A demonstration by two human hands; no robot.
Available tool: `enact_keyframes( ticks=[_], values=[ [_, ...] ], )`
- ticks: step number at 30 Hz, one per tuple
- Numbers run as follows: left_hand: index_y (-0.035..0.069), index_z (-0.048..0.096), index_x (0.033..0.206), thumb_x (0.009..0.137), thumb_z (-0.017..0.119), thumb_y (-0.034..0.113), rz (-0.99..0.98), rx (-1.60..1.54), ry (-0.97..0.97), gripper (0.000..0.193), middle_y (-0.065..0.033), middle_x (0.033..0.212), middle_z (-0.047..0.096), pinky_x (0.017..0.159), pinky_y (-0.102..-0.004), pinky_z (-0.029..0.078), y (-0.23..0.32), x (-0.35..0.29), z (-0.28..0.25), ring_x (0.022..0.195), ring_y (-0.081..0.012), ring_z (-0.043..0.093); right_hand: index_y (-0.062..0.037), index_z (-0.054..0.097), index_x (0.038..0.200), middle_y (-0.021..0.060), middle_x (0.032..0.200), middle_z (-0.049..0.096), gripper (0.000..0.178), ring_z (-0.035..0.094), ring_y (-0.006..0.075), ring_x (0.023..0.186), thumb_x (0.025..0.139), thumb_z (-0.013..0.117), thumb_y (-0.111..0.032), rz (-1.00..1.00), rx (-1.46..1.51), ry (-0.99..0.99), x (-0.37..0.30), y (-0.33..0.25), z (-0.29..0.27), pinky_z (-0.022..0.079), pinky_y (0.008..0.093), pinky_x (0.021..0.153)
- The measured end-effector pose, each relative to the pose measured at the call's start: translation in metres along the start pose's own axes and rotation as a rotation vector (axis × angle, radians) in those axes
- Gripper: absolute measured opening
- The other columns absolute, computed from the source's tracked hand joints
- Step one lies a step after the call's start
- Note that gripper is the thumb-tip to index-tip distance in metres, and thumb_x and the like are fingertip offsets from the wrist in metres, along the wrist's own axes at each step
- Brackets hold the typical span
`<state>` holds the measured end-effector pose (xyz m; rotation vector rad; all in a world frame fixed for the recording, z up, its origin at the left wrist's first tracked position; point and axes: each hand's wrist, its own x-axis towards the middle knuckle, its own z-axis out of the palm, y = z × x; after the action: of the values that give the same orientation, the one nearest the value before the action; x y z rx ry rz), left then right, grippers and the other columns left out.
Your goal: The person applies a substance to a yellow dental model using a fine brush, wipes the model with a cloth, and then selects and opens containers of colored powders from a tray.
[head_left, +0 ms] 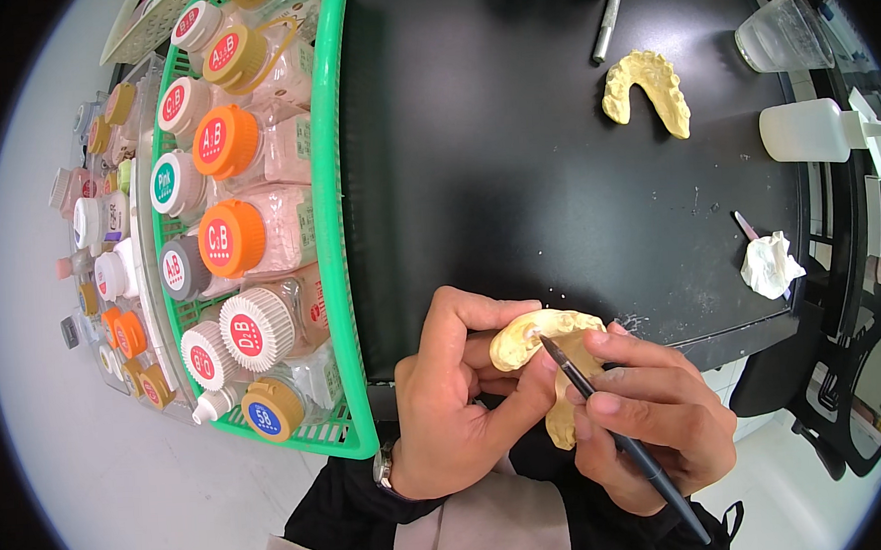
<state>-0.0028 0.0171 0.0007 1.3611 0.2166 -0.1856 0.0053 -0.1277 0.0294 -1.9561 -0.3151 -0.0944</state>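
At a black counter point(475, 174), a yellow cast point(517, 347) is held at the near edge by the fingers of the left hand point(462, 403); those of the right hand point(667, 417) grip a dark tool point(657, 474), best steered lightly.

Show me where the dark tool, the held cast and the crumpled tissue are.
Dark tool point(658, 479): head view, on its handle below the fingers.
Held cast point(567, 322): head view, on its upper part.
Crumpled tissue point(770, 265): head view, on its middle.

L hand point(459, 405): yel. cast point(563, 321); R hand point(675, 412): tool point(660, 480) (dk)
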Motion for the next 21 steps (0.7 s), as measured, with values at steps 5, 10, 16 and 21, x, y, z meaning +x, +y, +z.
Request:
enact_keyframes(
  ticks=[5, 10, 16, 21],
  values=[
    [-0.002, 0.038, 0.104, 0.084, 0.062, 0.002, 0.013, -0.003, -0.003, 0.031, -0.0135, 0.094, 0.06, 0.068, -0.02, 0.05, -0.0009, 0.0003, -0.0002, 0.085, -0.0116, 0.061, -0.0076, 0.066, 0.082, 0.0069, 0.082, 0.066, 0.029, 0.066, 0.0287, 0.092, 0.059, 0.078, 0.004, 0.009, -0.007, -0.01, 0.0009, -0.0005, -0.0004, 0.054, 0.0404, 0.082],
    [-0.002, 0.039, 0.104, 0.084, 0.062, 0.003, 0.03, 0.022, -0.009, 0.032, -0.0133, 0.094, 0.06, 0.069, -0.0198, 0.05, -0.0013, 0.0002, -0.0009, 0.085, -0.0115, 0.061, -0.0073, 0.066, 0.082, 0.0071, 0.083, 0.066, 0.028, 0.066, 0.0289, 0.092, 0.059, 0.077, 0.005, 0.007, -0.008, -0.02, 0.0013, -0.001, -0.0013, 0.054, 0.0407, 0.082],
    [-0.002, 0.038, 0.104, 0.084, 0.062, 0.003, 0.0, 0.023, -0.008, 0.032, -0.0132, 0.095, 0.06, 0.068, -0.0197, 0.05, 0.0013, 0.0004, -0.0001, 0.085, -0.0113, 0.061, -0.0074, 0.067, 0.082, 0.007, 0.083, 0.066, 0.029, 0.066, 0.0286, 0.092, 0.058, 0.078, 0.004, 0.015, 0.034, 0.017, -0.0008, 0.0007, -0.0009, 0.054, 0.0409, 0.082],
    [-0.002, 0.038, 0.105, 0.084, 0.062, 0.003, 0.016, 0.017, -0.014, 0.032, -0.0137, 0.095, 0.06, 0.068, -0.0196, 0.05, -0.0005, 0.0001, -0.0009, 0.085, -0.0113, 0.062, -0.0076, 0.066, 0.082, 0.0068, 0.082, 0.066, 0.029, 0.066, 0.0282, 0.091, 0.059, 0.078, 0.004, 0.011, -0.004, -0.016, 0.002, -0.0019, -0.0017, 0.054, 0.0406, 0.082]
  ],
)
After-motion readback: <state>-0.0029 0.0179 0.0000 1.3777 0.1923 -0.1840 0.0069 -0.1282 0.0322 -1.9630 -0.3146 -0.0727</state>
